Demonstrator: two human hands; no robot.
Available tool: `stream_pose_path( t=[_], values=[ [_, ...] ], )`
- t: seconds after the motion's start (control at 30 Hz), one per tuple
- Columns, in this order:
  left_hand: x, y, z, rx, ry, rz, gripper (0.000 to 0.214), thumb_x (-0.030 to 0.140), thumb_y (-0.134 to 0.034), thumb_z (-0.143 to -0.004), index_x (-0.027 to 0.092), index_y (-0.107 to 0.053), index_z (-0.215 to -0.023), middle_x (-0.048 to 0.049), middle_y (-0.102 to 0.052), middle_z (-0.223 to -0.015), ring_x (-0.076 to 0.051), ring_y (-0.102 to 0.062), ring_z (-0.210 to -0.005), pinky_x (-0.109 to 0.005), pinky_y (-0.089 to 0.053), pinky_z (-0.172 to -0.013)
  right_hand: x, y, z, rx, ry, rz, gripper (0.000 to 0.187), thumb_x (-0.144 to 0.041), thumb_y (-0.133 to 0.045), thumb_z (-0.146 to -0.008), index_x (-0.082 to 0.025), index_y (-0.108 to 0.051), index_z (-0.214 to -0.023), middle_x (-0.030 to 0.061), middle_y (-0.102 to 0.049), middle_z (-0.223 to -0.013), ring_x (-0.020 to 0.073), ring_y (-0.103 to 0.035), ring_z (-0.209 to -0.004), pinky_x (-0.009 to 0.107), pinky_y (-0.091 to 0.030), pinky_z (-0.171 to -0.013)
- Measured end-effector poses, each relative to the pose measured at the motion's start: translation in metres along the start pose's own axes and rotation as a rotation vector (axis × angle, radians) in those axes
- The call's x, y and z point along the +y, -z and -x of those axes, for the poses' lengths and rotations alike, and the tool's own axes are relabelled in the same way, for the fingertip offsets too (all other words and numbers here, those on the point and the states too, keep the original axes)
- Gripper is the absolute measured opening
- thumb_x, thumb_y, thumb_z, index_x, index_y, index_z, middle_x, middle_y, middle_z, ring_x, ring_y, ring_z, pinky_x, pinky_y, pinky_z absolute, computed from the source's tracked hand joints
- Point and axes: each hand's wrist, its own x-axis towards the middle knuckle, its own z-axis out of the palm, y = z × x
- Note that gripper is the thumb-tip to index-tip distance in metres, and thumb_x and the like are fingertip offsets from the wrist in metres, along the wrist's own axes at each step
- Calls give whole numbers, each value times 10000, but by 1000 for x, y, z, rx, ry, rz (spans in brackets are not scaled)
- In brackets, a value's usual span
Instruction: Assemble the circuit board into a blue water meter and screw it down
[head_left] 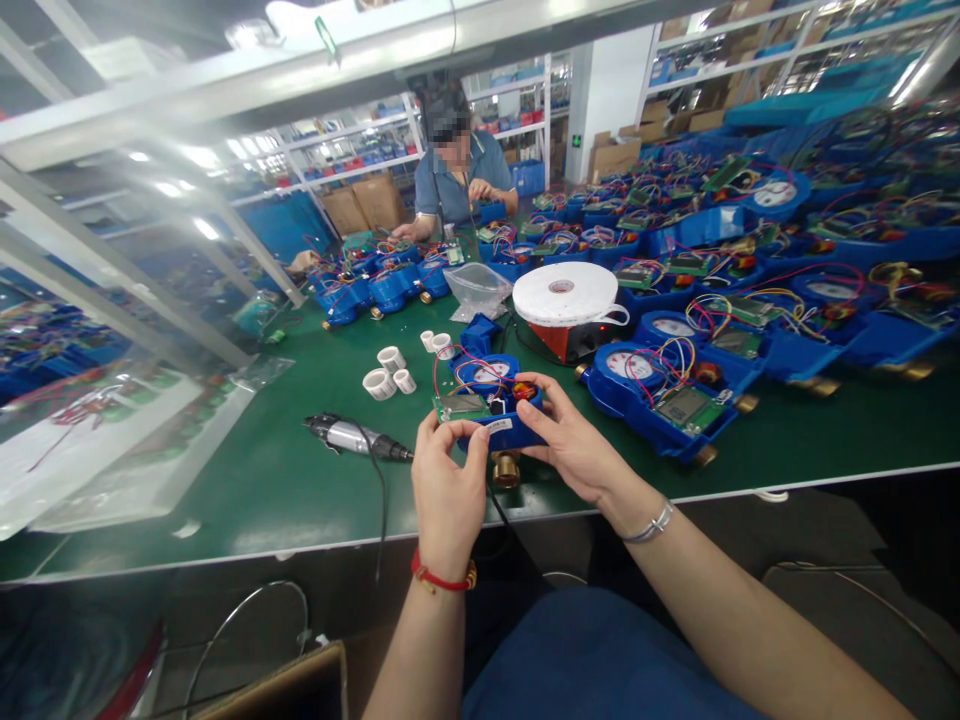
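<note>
A blue water meter (501,398) with a brass fitting, red and yellow wires and a small green circuit board (460,406) is held above the front edge of the green table (285,470). My left hand (448,490) pinches the circuit board side, fingers closed. My right hand (572,440) grips the meter's right side, thumb near a red part on top.
An electric screwdriver (352,437) lies left of my hands, its cable running off the edge. White caps (388,370), a white tape roll (566,293) and a plastic bag (478,288) sit behind. Several blue meters (667,395) crowd the right. Another person (459,172) works at the far end.
</note>
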Motion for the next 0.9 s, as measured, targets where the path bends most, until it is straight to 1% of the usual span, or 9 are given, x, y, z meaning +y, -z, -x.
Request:
stream_pose_path(
  t=[0.17, 0.47, 0.63, 0.9],
  values=[
    [-5, -4, 0, 36, -5, -7, 150, 344, -640, -824, 201, -680, -802, -93, -595, -1160, -243, -569, -1145, -373, -430, -1004, 0, -1, 0, -1, 6, -12, 465, -470, -767, -769, -349, -527, -1148, -23, -572, -1014, 156, -614, -885, 273, -555, -727],
    [3, -7, 2, 86, -28, -76, 135, 306, -630, -838, 205, -646, -749, -87, -660, -1031, -250, -541, -1185, -389, -402, -1013, 1, -2, 1, 7, 7, -21, 469, -463, -773, -760, -352, -531, -1147, -21, -562, -1026, 162, -606, -901, 279, -554, -737],
    [2, -7, 4, 90, -32, -82, 146, 318, -626, -843, 203, -650, -756, -93, -661, -1021, -252, -545, -1181, -384, -406, -1002, 1, -3, 3, 7, 1, -29, 472, -469, -779, -749, -352, -535, -1134, -22, -560, -1017, 161, -602, -898, 278, -549, -736],
    [0, -6, 5, 77, -33, -76, 150, 316, -618, -853, 200, -653, -764, -105, -655, -1052, -248, -536, -1202, -388, -400, -1006, 3, -1, 2, 6, 11, -33, 467, -468, -777, -750, -357, -537, -1135, -16, -561, -1039, 183, -600, -930, 322, -553, -762]
  ],
)
